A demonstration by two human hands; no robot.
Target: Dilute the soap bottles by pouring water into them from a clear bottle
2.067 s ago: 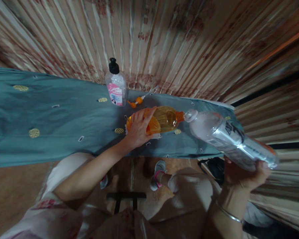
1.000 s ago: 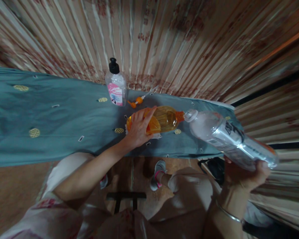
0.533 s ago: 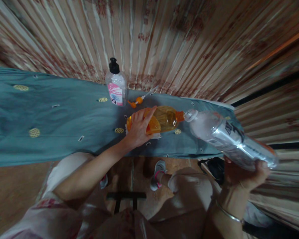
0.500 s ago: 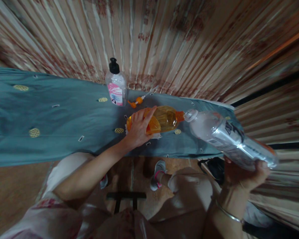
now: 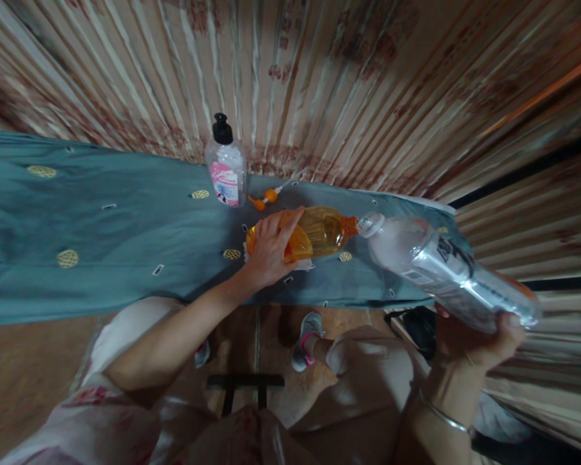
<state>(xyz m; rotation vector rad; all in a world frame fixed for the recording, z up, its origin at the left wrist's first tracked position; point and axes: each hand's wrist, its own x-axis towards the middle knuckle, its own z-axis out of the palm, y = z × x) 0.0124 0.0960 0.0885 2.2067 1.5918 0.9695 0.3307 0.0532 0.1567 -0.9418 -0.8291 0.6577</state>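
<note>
My left hand [image 5: 270, 248] is spread over the body of the amber bottle [image 5: 323, 229], fingers curled over its label, gripping it on the teal cloth [image 5: 126, 239]. The bottle appears to lie on its side, its orange neck pointing to my right, with a scrap of something white [image 5: 304, 265] showing along its near edge. My right hand [image 5: 479, 342] is closed around the clear bottle [image 5: 426, 258] near its base, thumb against the side. I hold it aslant, its base near me on the right and its mouth meeting the amber bottle's neck end to end; from up here I can't tell whether the two rims really touch or sit just apart. Just beyond my left fingers, the orange pump [image 5: 270, 195] lies on the cloth with its pale tube pointing away. Beside it stands the pink-labelled bottle [image 5: 226, 174], black top on, close to the pleated curtain [image 5: 281, 77]. A silvery bangle [image 5: 445, 415] circles my right wrist.
</note>
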